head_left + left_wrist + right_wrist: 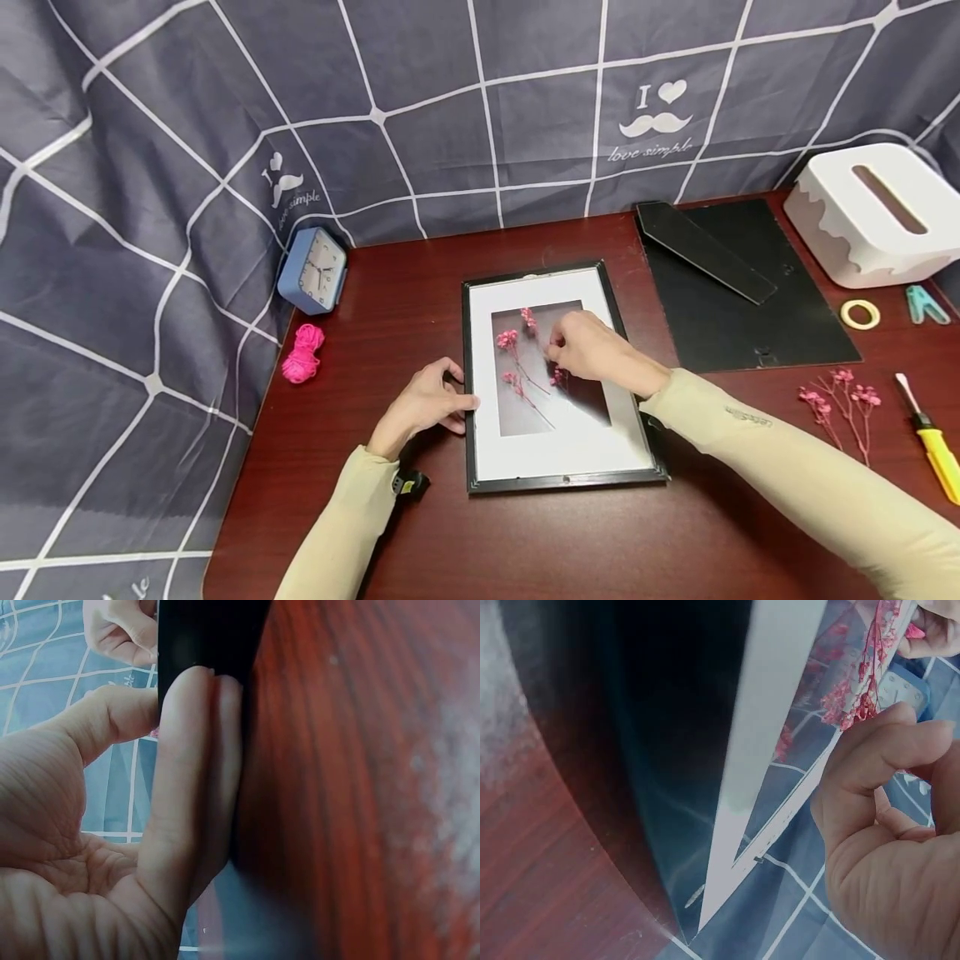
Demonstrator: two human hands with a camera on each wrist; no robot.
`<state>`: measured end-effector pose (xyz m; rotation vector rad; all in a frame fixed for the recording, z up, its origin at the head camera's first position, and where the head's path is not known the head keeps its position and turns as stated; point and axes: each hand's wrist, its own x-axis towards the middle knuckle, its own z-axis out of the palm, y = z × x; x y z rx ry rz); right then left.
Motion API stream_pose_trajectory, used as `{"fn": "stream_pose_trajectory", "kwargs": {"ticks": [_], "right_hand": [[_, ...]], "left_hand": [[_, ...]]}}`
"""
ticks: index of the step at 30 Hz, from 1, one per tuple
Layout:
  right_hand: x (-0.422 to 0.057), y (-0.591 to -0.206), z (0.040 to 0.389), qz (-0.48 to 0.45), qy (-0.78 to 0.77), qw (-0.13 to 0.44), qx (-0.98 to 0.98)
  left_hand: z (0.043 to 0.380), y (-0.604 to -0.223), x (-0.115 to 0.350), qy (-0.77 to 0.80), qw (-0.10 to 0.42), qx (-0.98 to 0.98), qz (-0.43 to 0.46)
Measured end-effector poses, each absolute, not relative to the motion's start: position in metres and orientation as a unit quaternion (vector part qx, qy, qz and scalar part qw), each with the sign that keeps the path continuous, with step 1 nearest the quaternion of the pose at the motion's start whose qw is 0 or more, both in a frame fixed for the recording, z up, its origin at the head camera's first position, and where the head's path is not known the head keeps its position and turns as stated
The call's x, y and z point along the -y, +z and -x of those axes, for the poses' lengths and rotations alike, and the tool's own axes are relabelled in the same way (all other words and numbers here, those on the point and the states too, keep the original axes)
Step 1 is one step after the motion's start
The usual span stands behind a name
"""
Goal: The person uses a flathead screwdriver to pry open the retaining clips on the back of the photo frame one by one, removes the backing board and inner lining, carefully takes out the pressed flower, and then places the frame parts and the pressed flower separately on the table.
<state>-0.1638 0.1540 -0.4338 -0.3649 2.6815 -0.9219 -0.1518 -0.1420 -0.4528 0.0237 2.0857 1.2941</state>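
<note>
A black-edged picture frame [566, 481] with a white mat [570, 454] lies flat on the table. Several sprigs of small pink flowers [507, 339] lie in the mat's grey opening. At the frame's left side my left hand [427, 400] grips the edge, thumb on top and fingers against the outer side; the left wrist view shows these fingers [184, 765] along the black edge. My right hand [588, 348] is over the opening, its fingers curled and its thumb and fingertips pinching at a pink flower sprig [557, 377], partly hidden by the hand.
A black backing board [697, 325] with its stand lies right of the frame, near a white tissue box [840, 225]. Tape [859, 314], a teal clip [925, 305], loose flowers [847, 404] and a yellow screwdriver [937, 454] lie rightward. A blue clock [313, 271] and pink yarn [303, 354] are left.
</note>
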Motion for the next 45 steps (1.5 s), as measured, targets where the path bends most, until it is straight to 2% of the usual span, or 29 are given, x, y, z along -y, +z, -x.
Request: {"fn": "stream_pose_trajectory", "kwargs": {"ticks": [14, 27, 38, 45], "right_hand": [[-0.166, -0.424, 0.148, 0.106, -0.367, 0.056, -0.922], [-0.182, -0.418, 0.136, 0.046, -0.431, 0.058, -0.899], [-0.185, -0.423, 0.137, 0.052, -0.433, -0.004, -0.900], [-0.187, -0.420, 0.134, 0.028, -0.441, -0.012, -0.897]], "left_hand": [[0.152, -0.452, 0.140, 0.489, 0.338, -0.804, -0.003], [0.153, -0.452, 0.141, 0.495, 0.339, -0.800, 0.001], [0.152, -0.453, 0.141, 0.502, 0.341, -0.795, 0.002], [0.153, -0.454, 0.142, 0.501, 0.341, -0.796, 0.000]]}}
